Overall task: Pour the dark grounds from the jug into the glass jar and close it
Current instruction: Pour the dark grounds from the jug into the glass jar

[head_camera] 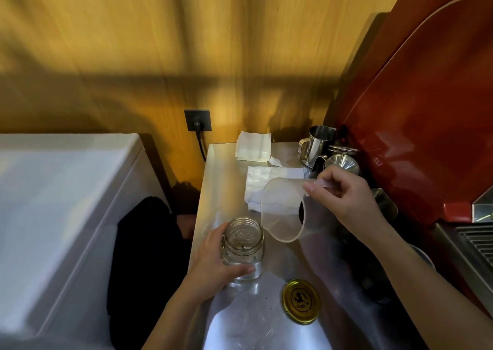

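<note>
While the left hand (213,261) wrapped the open glass jar (243,245) on the counter (226,178), the right hand (344,197) pinched the tilted jug (282,210), its spout just beside the jar's mouth; the lid (301,301) lay nearby.

The clear plastic jug (280,210) is tipped on its side, mouth toward the viewer, its lower rim just beside the jar mouth; dark grounds (302,212) sit inside along its right wall. The glass jar (244,245) stands upright and open, nearly empty. Its yellow lid (301,301) lies flat on the tabletop (226,178), near the jar.
</note>
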`<state>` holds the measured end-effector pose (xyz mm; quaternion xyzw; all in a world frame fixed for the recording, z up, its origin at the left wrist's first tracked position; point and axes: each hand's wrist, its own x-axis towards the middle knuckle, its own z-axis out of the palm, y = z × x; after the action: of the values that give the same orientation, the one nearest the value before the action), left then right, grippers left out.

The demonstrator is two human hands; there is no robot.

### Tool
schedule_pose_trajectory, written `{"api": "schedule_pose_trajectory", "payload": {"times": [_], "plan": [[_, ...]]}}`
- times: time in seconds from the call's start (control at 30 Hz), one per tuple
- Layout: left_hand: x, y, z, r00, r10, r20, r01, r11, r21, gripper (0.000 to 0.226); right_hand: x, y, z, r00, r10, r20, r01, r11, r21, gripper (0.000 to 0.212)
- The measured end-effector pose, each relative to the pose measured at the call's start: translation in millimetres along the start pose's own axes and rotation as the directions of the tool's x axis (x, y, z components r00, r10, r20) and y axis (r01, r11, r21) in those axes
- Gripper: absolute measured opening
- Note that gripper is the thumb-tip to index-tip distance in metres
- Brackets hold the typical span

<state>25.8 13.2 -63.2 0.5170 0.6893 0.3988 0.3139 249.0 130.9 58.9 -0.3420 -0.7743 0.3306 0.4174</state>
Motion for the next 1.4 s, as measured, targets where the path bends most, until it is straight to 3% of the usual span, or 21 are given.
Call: {"api": "schedule_pose_trajectory", "payload": {"times": [0.27,0.43,0.7,1.4], "plan": [[-1.7,7.8,9.3,0.998,0.018,-0.053,-0.014,0.998,0.068,0.091,22.1,-30.3,3.6,0.986,-0.118,0.121,0.136,0.978,-0.156,0.032],[-2.3,8.0,11.6,0.999,0.003,-0.053,0.001,0.997,0.08,0.091,32.7,-43.4,10.6,0.943,-0.208,0.258,0.276,0.923,-0.267,0.028],[-2.9,7.0,13.6,0.998,-0.016,-0.061,0.021,0.996,0.088,0.088,42.5,-52.1,24.7,0.869,-0.293,0.398,0.425,0.854,-0.299,0.032],[-4.9,9.5,12.3,0.998,-0.022,-0.052,0.031,0.986,0.164,0.092,46.6,-63.9,37.0,0.767,-0.31,0.562,0.533,0.796,-0.288,0.03]]}}
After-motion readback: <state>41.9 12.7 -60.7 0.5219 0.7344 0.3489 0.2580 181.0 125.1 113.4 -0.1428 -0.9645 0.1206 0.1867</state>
